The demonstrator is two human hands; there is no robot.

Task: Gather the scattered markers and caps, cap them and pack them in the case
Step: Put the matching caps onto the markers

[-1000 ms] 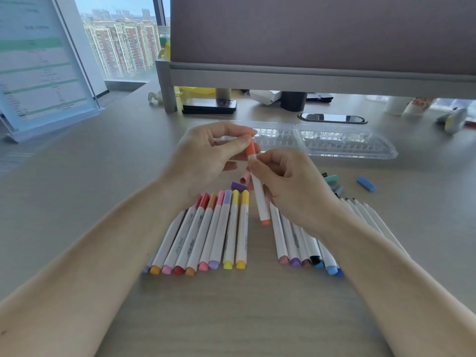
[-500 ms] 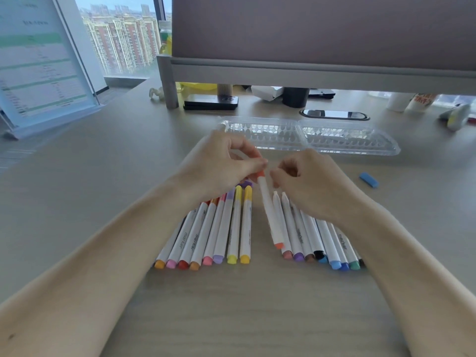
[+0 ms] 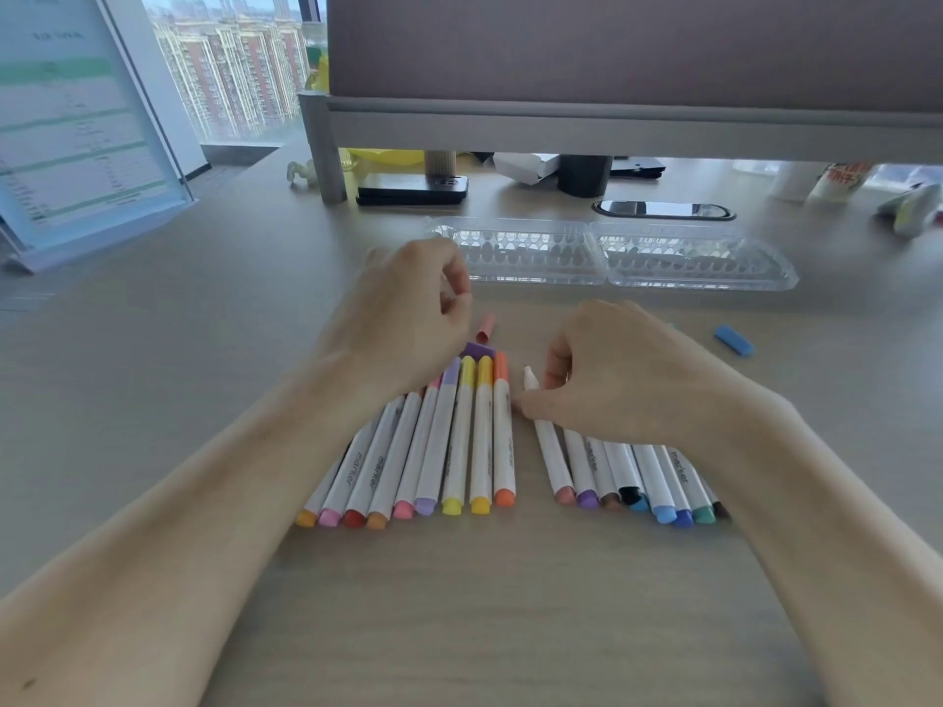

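My left hand (image 3: 408, 318) hovers over the far ends of the capped markers, a little blurred, its fingers loosely curled toward the palm, and I see nothing in it. My right hand (image 3: 627, 375) lies curled over the far ends of the uncapped markers. Its thumb tip is down just beside the orange-capped white marker (image 3: 502, 436). I cannot tell whether its fingers grip the leftmost bare-tipped marker with the pink end (image 3: 553, 461) or only rest on it.

Under the left hand, the row of white capped markers (image 3: 433, 451) lies side by side on the pale wooden desk (image 3: 204, 375), coloured ends toward me. The orange-capped one is the right-hand end of that row. A gap separates it from the row of white uncapped markers (image 3: 638, 477), which fans out to the right beneath my right wrist.

Just beyond the capped row lie a loose purple cap (image 3: 478, 349) and a loose salmon-pink cap (image 3: 486, 329), touching or nearly so. A loose blue cap (image 3: 734, 340) sits well apart on the right.

Farther off, the clear plastic marker case (image 3: 612, 257) lies open, its two ribbed halves side by side. Beyond it are a black phone (image 3: 413, 188) and the grey desk partition (image 3: 612, 53). A clear acrylic sign stand (image 3: 76, 135) is at the far left.
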